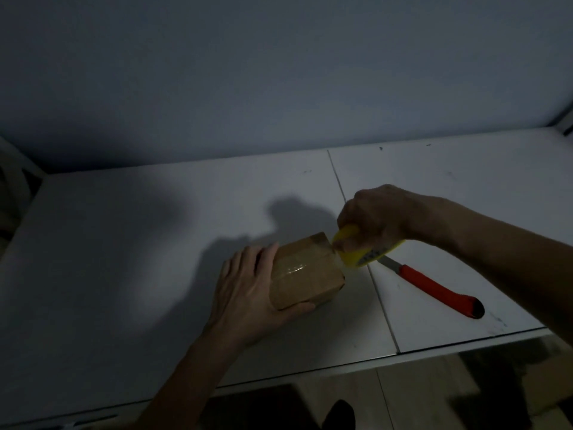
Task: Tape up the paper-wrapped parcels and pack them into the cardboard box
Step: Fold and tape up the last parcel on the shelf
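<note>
Head view | left hand (248,290) grips boxy paper parcel (305,273) | right hand (370,217) clutches yellow tape dispenser (361,252)

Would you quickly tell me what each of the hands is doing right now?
Left hand: holds the paper-wrapped parcel steady.
Right hand: grips the yellow tape dispenser.
</note>
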